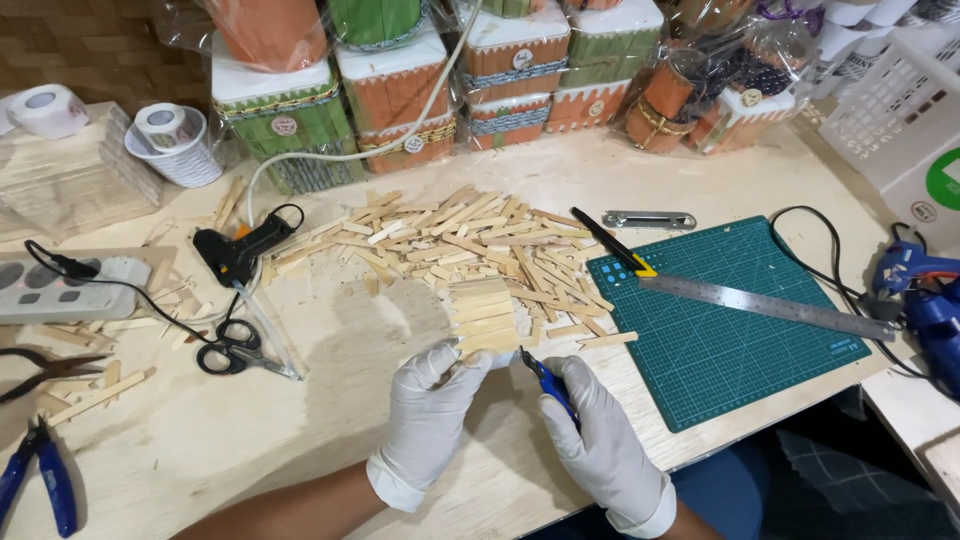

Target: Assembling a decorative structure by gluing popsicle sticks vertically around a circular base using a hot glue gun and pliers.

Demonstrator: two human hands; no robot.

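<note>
Two gloved hands meet at the near table edge in the head view. Left hand [432,408]: thumb and fingers clamped on the lower edge of a small panel of glued wooden sticks [483,316], which rises just beyond the fingertips. Right hand [598,432]: fingers closed around blue-handled cutting pliers [548,382], whose tip sits beside the panel's lower right corner; contact there cannot be judged. Beyond the fingers lies a loose heap of wooden sticks [470,240]. Right of the right hand lie a green cutting mat [740,340] and a steel ruler [765,305]; left of the left hand lie black scissors [232,348] and a black glue gun [240,250].
</note>
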